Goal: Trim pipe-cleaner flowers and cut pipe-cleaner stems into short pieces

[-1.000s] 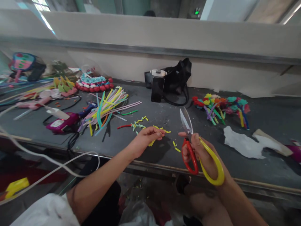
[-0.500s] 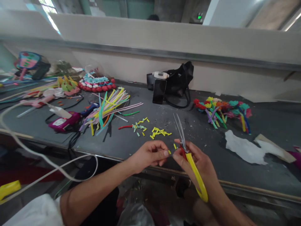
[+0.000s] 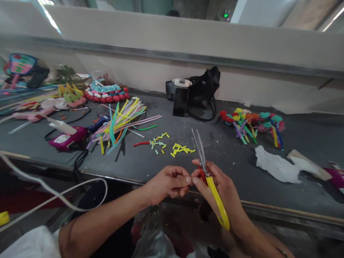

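Observation:
Over the table's front edge, my left hand (image 3: pixel 174 181) is closed in a pinch, its fingertips touching those of my right hand; whatever lies between them is too small to make out. My right hand (image 3: pixel 221 184) is wrapped round scissors (image 3: pixel 212 186) with yellow and red handles, the blades slightly apart and pointing away from me. Beyond the hands lie short yellow pieces (image 3: pixel 182 148). Beside them are pale green and yellow pieces (image 3: pixel 158 143) and a red strip (image 3: pixel 141 143).
Colourful fuzzy stems (image 3: pixel 123 122) and a purple glue gun (image 3: pixel 68 138) lie to the left. A black bag (image 3: pixel 204 86) and phone (image 3: pixel 180 102) stand at the back. Fuzzy flowers (image 3: pixel 252 122) and white paper (image 3: pixel 276 165) are right.
My hands have come together at the fingertips. The yellow pieces seen at the fingertips before are now hidden. The right hand has moved left with the scissors, and the view has shifted slightly.

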A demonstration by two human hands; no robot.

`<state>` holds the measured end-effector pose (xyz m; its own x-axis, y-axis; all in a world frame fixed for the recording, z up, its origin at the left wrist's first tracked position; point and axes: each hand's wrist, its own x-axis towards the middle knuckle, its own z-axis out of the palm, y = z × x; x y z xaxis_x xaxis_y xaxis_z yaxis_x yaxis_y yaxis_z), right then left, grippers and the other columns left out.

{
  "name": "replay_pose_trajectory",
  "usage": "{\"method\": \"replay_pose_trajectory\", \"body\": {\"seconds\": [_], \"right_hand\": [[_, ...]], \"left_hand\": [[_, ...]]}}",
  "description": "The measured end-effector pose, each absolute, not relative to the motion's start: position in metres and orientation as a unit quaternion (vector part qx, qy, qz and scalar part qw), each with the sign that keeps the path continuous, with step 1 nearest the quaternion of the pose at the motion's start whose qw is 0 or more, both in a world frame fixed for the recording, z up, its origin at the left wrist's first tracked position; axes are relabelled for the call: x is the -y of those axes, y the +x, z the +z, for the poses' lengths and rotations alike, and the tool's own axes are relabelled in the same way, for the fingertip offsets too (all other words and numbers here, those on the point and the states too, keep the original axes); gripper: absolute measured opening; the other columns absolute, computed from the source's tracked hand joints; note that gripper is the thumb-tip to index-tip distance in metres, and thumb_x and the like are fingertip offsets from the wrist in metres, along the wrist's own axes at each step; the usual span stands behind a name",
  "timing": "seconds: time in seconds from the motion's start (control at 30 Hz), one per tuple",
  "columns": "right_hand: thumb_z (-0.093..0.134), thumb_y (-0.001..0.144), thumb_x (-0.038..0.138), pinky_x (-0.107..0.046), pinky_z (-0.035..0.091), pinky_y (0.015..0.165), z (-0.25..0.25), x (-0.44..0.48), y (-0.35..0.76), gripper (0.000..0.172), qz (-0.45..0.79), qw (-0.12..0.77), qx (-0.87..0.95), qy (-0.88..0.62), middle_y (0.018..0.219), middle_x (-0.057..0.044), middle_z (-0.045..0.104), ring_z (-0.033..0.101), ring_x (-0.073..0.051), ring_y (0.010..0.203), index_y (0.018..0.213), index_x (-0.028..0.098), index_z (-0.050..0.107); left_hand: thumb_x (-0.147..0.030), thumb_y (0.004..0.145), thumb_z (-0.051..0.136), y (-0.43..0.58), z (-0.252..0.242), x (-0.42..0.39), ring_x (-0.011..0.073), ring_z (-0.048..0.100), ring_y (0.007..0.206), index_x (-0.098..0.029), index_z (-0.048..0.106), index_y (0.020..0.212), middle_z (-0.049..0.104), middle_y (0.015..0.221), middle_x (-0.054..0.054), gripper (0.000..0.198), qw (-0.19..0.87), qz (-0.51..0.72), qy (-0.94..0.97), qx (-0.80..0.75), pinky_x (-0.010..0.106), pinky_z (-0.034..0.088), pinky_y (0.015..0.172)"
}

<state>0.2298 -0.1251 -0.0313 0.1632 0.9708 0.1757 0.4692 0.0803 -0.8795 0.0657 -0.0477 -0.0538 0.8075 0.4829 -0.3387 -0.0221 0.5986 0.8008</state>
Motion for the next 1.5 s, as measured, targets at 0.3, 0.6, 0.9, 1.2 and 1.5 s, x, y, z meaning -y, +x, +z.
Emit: {"method": "replay_pose_trajectory", "body": {"seconds": [0.3, 0.6, 0.9, 1.2, 1.5], "right_hand": [[0.056, 0.086, 0.026, -0.022, 0.049, 0.065, -0.031, 0.125, 0.233, 0.027, 0.271, 0.407, 0.600, -0.633, 0.084, -0.001, 0.066, 0.064, -0.012, 0.067, 0.112, 0.019, 0.059], [0.052, 0.082, 0.021, -0.024, 0.050, 0.072, -0.035, 0.127, 0.232, 0.026, 0.232, 0.406, 0.586, -0.662, 0.095, -0.004, 0.068, 0.066, -0.014, 0.076, 0.105, 0.020, 0.061], [0.056, 0.085, 0.055, -0.023, 0.045, 0.044, -0.015, 0.132, 0.235, 0.050, 0.462, 0.426, 0.436, -0.644, 0.069, 0.002, 0.057, 0.053, -0.011, 0.046, 0.117, 0.018, 0.052], [0.044, 0.078, 0.080, -0.021, 0.044, 0.045, -0.052, 0.154, 0.226, 0.073, 0.570, 0.329, 0.446, -0.606, 0.076, 0.000, 0.057, 0.053, -0.009, 0.049, 0.117, 0.019, 0.053], [0.044, 0.087, 0.067, -0.026, 0.046, 0.062, -0.044, 0.154, 0.221, 0.051, 0.448, 0.339, 0.532, -0.634, 0.076, -0.002, 0.062, 0.059, -0.016, 0.068, 0.102, 0.020, 0.059]], "left_hand": [[-0.035, 0.077, 0.073, 0.068, -0.053, 0.047, 0.0018, 0.030, 0.037, -0.013, 0.057, 0.080, 0.057, 0.053, -0.002, 0.027, 0.859, 0.143, 0.417, -0.258, 0.018, 0.014, 0.038], [-0.037, 0.080, 0.069, 0.066, -0.048, 0.046, 0.0018, 0.031, 0.038, -0.015, 0.057, 0.081, 0.058, 0.054, -0.003, 0.026, 0.821, 0.104, 0.500, -0.256, 0.017, 0.017, 0.038], [-0.035, 0.079, 0.066, 0.060, -0.035, 0.040, 0.0027, 0.028, 0.036, -0.016, 0.055, 0.076, 0.051, 0.046, -0.005, 0.022, 0.774, 0.182, 0.507, -0.333, 0.016, 0.014, 0.035], [-0.033, 0.077, 0.066, 0.060, -0.033, 0.031, 0.0022, 0.023, 0.035, -0.016, 0.055, 0.073, 0.050, 0.046, -0.005, 0.021, 0.764, 0.209, 0.485, -0.370, 0.017, 0.010, 0.035], [-0.036, 0.075, 0.066, 0.068, -0.032, 0.035, 0.0024, 0.025, 0.036, -0.016, 0.055, 0.074, 0.051, 0.045, -0.006, 0.023, 0.778, 0.162, 0.481, -0.370, 0.017, 0.013, 0.037]]}}
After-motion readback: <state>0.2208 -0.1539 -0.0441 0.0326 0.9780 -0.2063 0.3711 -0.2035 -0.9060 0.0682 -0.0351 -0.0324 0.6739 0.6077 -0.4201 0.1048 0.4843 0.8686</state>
